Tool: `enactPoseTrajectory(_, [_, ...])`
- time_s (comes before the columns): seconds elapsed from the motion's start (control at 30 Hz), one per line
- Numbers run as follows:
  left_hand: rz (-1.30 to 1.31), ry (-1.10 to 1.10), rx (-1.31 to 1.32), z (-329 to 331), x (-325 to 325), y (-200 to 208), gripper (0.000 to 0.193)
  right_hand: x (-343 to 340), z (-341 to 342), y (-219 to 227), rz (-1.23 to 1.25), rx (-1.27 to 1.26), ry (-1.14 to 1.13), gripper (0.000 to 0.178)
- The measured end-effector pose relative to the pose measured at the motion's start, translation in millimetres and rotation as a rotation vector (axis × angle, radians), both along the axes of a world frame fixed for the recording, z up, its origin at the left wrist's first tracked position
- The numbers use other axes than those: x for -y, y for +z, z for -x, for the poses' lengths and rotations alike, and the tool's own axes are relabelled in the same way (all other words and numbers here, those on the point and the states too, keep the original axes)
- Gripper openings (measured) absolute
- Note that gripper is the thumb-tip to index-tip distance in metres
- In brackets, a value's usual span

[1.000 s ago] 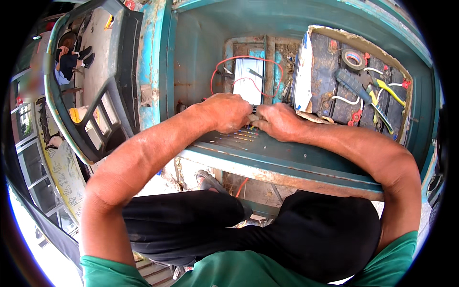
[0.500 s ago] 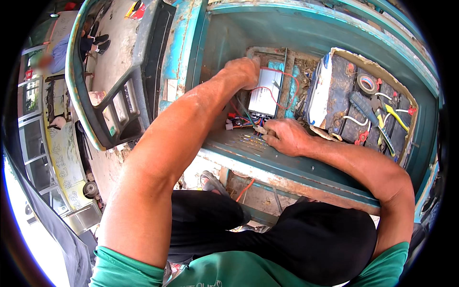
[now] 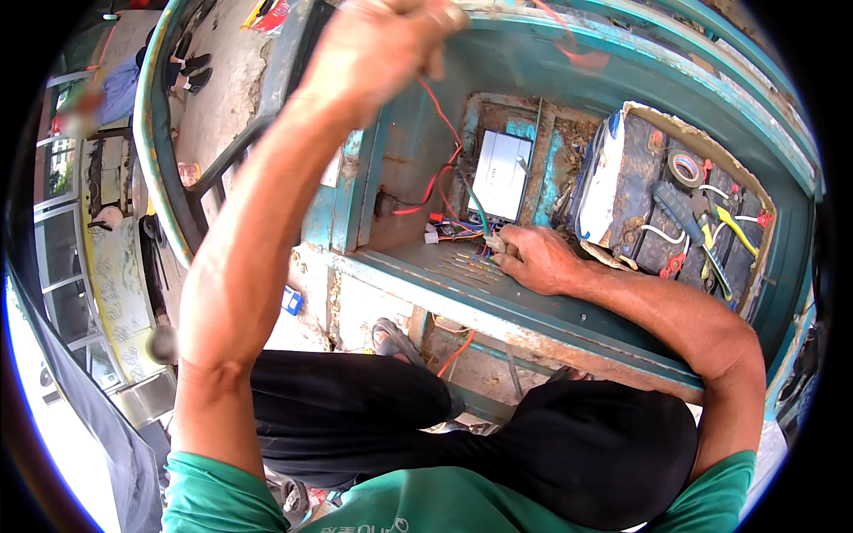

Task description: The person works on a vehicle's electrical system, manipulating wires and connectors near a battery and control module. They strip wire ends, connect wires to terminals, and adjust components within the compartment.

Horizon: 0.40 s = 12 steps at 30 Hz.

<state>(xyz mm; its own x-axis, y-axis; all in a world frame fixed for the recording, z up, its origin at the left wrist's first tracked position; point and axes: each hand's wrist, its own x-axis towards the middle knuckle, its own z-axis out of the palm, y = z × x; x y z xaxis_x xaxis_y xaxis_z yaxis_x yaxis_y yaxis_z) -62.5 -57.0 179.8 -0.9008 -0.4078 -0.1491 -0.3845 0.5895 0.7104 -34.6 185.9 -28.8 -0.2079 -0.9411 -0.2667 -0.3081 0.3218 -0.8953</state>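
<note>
My left hand (image 3: 382,49), smeared by motion, is raised over the far left edge of the teal metal box (image 3: 426,271). Its fingers are closed, and a red wire (image 3: 437,107) runs from it down into the box. Low in the box, my right hand (image 3: 544,258) pinches a pale wire connector (image 3: 494,241) with a green wire leading into it. Just beyond that hand lies a silver rectangular controller unit (image 3: 500,178), with a bundle of coloured wires (image 3: 458,231) at its near end.
At the right, a torn carton (image 3: 597,182) holds dark batteries (image 3: 640,191). On them lie a tape roll (image 3: 685,167), a blue-grey tool (image 3: 680,209) and yellow-handled pliers (image 3: 737,231). A dark curved frame (image 3: 160,133) stands left; a person (image 3: 120,89) sits beyond it.
My left hand has risen from beside the controller up and to the left, drawing the red wire with it. My right hand has stayed at the connector.
</note>
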Motion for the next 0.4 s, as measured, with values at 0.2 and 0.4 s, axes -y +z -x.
enactPoseTrajectory(0.2, [0.034,0.088,-0.129,-32,-2,33,0.034,0,0,2,0.025,-0.084,0.007,0.023])
enactPoseTrajectory(0.4, [0.029,0.095,-0.110,-63,-2,46,0.036,11,3,21,-0.098,-0.258,0.042,0.031])
